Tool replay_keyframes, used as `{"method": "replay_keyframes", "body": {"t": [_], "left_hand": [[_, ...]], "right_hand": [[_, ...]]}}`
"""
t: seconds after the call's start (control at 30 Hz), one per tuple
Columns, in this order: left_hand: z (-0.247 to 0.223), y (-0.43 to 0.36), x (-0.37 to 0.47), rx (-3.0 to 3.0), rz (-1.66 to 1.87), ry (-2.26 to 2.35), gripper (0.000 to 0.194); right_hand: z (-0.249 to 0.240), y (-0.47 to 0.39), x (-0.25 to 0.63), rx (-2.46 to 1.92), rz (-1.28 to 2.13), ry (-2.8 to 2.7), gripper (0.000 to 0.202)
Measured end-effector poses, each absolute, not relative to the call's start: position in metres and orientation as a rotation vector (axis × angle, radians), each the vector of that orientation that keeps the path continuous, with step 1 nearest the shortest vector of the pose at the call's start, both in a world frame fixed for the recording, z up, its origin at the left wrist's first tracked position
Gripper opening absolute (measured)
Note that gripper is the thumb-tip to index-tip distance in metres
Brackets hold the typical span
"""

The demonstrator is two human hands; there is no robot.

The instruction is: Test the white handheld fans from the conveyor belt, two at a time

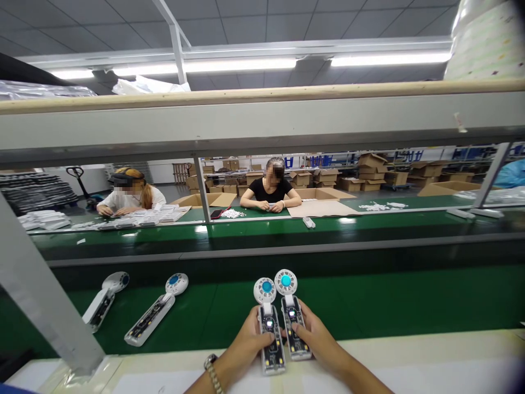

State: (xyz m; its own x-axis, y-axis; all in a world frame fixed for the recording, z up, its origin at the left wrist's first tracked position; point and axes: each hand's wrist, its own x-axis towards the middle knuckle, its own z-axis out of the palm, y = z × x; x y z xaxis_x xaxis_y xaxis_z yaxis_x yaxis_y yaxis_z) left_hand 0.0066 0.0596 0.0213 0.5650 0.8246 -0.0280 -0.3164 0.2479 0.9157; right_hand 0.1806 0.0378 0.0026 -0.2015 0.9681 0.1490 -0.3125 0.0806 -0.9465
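Two fan units held side by side: left hand grips one, right hand grips other.

No readable text anywhere. Blue characters on the white banner along the far wall are too small and blurred to make out. The cardboard boxes, the handheld fans and the big roll at top right carry no legible print.
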Motion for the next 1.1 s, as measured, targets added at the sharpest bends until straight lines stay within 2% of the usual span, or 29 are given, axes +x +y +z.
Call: {"method": "replay_keyframes", "body": {"t": [0.33,0.47,0.5,0.6,0.67,0.73,0.83,0.9,1.0,1.07,1.1], "left_hand": [[0.024,0.060,0.008,1.000,0.850,0.575,0.054],[0.019,0.070,0.010,0.789,0.879,0.676,0.038],[0.019,0.073,0.009,0.752,0.840,0.714,0.043],[0.020,0.082,0.007,0.784,0.656,0.751,0.076],[0.021,0.085,0.004,0.818,0.605,0.786,0.082],[0.022,0.088,0.000,0.812,0.674,0.897,0.077],[0.019,0.095,-0.010,0.991,0.952,1.089,0.058],[0.016,0.101,-0.019,1.205,1.134,1.174,0.062],[0.011,0.104,-0.027,1.460,1.291,1.266,0.075],[0.008,0.100,-0.027,1.662,1.295,1.310,0.067],[0.008,0.096,-0.026,1.780,1.275,1.330,0.061]], "right_hand": [[-0.003,0.038,0.180,-0.731,1.501,-1.010,0.060],[0.010,0.033,0.181,-0.728,1.696,-0.774,0.041],[0.014,0.032,0.181,-0.716,1.762,-0.736,0.046],[0.020,0.035,0.183,-0.662,1.942,-0.717,0.072],[0.020,0.039,0.185,-0.659,1.958,-0.724,0.074],[0.015,0.044,0.188,-0.693,1.861,-0.686,0.071],[0.004,0.053,0.201,-0.903,1.575,-0.659,0.057],[0.001,0.061,0.212,-1.151,1.294,-0.757,0.053],[0.011,0.065,0.215,-1.423,0.849,-0.870,0.074],[0.029,0.056,0.205,-1.412,0.750,-0.932,0.080],[0.039,0.047,0.197,-1.332,0.780,-1.003,0.076]]}}
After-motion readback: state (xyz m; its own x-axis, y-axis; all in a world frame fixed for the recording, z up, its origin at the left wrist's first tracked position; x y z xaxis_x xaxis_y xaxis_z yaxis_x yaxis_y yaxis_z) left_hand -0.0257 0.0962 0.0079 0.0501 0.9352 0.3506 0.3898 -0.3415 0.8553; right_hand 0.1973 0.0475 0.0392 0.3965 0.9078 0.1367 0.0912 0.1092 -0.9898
